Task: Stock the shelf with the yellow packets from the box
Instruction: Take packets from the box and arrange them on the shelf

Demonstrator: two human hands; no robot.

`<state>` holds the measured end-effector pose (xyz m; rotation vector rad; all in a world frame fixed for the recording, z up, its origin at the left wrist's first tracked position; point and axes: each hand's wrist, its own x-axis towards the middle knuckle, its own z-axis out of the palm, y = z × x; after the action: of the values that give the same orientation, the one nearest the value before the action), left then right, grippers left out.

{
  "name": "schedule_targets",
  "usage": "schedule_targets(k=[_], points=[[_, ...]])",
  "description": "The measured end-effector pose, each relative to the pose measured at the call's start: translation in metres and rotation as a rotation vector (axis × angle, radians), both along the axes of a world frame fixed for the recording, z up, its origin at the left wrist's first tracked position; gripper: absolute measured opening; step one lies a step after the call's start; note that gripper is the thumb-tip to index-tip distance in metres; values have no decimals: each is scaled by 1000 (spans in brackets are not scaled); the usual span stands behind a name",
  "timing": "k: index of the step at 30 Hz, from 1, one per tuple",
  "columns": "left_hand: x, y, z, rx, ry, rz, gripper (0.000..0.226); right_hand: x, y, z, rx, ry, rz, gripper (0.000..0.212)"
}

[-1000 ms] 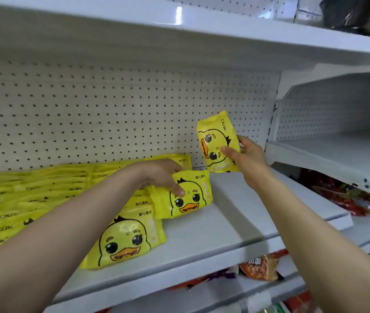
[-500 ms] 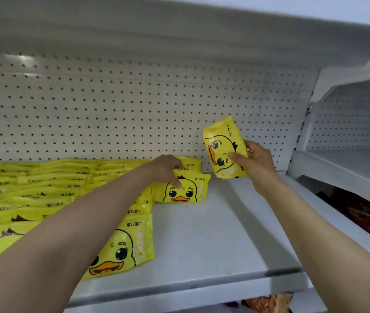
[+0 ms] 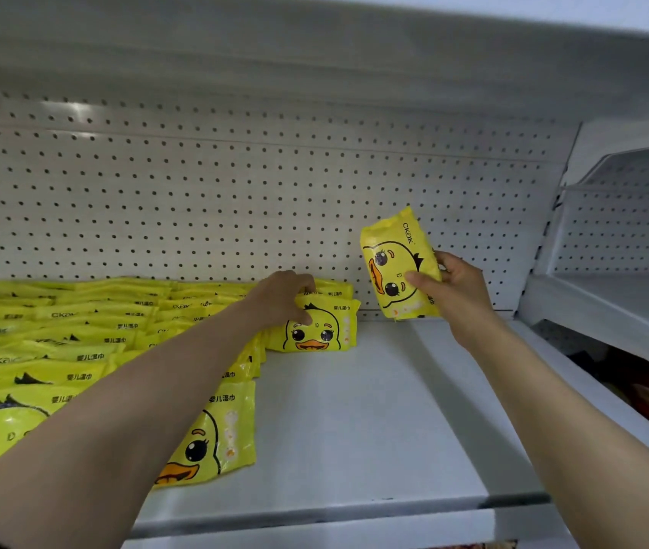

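"Ckak" and a cartoon duck face are printed on every yellow packet (image 3: 77, 342) lined up along the white shelf (image 3: 374, 410). An end packet (image 3: 321, 326), leaning at the back, is pinched at its top by the left hand (image 3: 281, 299). Another packet (image 3: 398, 263) is clamped upright in the right hand (image 3: 453, 291), above the shelf near the pegboard (image 3: 235, 192).

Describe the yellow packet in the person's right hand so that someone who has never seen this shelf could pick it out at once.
Start at the white pegboard back wall of the shelf. At its right end, the right hand grips one yellow duck-face packet in front of the wall. Unlike the other packets, which lie in overlapping rows to the left, it is held up on end with the duck turned sideways.
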<state>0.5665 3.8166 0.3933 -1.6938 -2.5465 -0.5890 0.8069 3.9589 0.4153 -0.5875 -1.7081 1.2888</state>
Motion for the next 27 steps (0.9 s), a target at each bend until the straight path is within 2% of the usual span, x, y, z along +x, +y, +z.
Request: schedule_targets(k=[3, 6, 9, 12, 15, 17, 20, 22, 25, 27], points=[[0, 1, -1, 27, 34, 10, 57, 1, 3, 0, 8, -18, 19, 32], [-2, -2, 5, 94, -21, 37, 58, 2, 6, 1, 32, -88, 76, 32], [0, -13, 25, 244, -143, 6, 55, -3, 9, 4, 75, -228, 189, 34], [13, -28, 44, 363, -263, -114, 54, -17, 4, 3, 171, -436, 306, 34], [23, -37, 45, 211, -267, -189, 61, -37, -2, -6, 266, -574, 392, 35], [25, -39, 39, 73, -205, -164, 67, -50, -8, -10, 275, -612, 450, 38], [23, -40, 28, -36, -148, -126, 66, -70, -15, -18, 367, -699, 495, 46], [19, -40, 22, -88, -83, -81, 66, -81, -19, -24, 438, -741, 478, 52], [15, -40, 14, -145, 49, -16, 67, -89, -23, -31, 468, -689, 399, 54], [15, -39, 11, -136, 90, 21, 63, -89, -26, -32, 559, -667, 323, 55]])
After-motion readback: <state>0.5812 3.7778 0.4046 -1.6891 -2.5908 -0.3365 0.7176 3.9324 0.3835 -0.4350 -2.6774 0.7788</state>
